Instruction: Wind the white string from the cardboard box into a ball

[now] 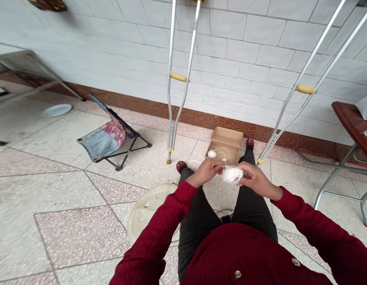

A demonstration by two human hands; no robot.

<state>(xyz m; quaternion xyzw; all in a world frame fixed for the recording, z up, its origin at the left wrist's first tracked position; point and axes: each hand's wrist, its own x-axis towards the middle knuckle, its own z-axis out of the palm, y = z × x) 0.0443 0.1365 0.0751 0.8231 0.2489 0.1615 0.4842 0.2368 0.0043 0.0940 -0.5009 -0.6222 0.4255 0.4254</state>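
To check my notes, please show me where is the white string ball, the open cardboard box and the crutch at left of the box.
White string ball (232,175): head view, on the middle of the ball.
Cardboard box (224,136): head view, on the inner face of the raised lid.
Aluminium crutch (177,76): head view, on its yellow handgrip.

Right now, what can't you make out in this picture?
Head view:
Bundle: its middle is hidden by the left hand and right hand.
Thread in the box: too thin to trace.
Two crutches: tops cut off by the upper edge.
White disc: partly hidden by the left sleeve.
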